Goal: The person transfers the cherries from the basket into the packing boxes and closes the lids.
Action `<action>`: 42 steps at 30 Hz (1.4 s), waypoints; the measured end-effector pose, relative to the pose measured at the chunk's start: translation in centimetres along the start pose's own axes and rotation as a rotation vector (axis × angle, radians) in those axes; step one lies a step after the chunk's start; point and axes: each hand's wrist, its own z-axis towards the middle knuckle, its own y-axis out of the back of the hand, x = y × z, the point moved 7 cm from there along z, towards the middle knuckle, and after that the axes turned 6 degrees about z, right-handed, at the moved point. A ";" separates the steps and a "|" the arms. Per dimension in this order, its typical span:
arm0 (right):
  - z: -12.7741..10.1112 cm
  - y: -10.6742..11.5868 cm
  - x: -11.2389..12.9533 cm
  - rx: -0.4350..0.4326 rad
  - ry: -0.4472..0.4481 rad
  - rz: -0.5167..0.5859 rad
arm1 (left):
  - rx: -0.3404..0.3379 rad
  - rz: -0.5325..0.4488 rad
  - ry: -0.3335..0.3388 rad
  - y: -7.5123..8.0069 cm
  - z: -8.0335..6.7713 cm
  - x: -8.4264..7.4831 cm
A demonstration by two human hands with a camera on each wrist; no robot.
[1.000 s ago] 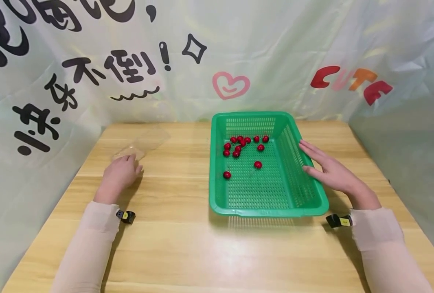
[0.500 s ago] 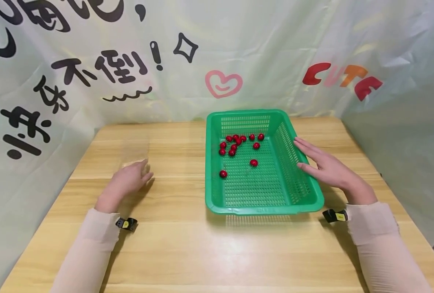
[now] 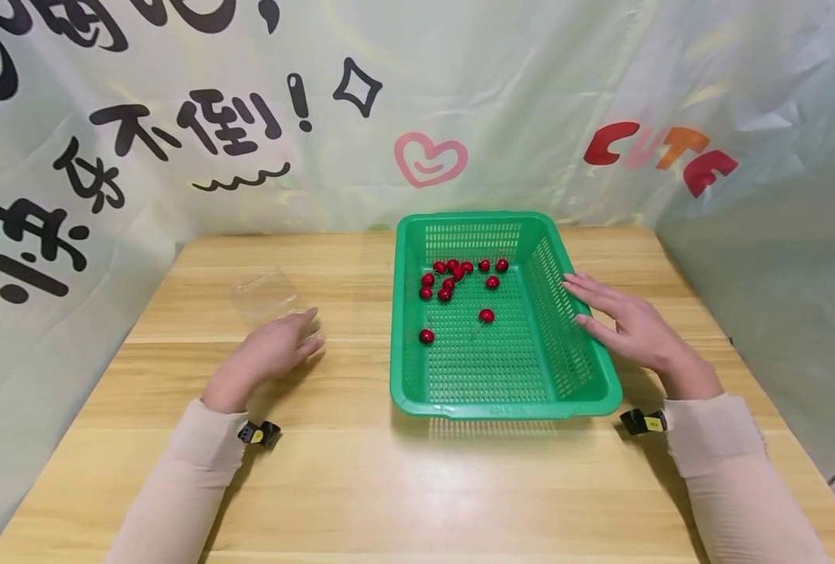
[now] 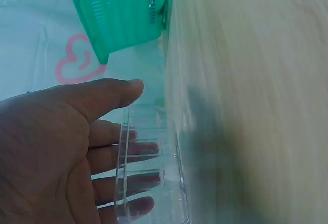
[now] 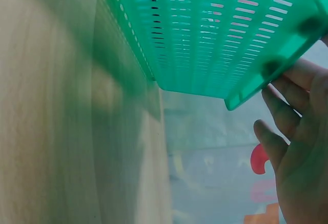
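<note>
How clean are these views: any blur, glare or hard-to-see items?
Head view: sharp and evenly lit, with a soft sheen on the table; the clear plastic box is barely visible. Left wrist view: table surface smeared, the box shows only by its edges. Right wrist view: the green basket is crisp, the table blurred.

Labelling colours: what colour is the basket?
Green, with slotted walls; the basket shows best in the head view.
</note>
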 end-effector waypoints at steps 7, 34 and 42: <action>0.1 -0.2 -0.3 -0.027 0.007 -0.014 | -0.016 -0.017 -0.073 0.0 0.2 -1.5; 0.0 0.1 -0.1 -0.009 -0.058 -0.015 | -0.095 0.028 -0.381 -0.8 -0.6 -6.8; 0.1 0.1 0.2 -0.023 -0.057 -0.023 | -0.119 -0.032 -0.451 -1.4 -0.6 -7.8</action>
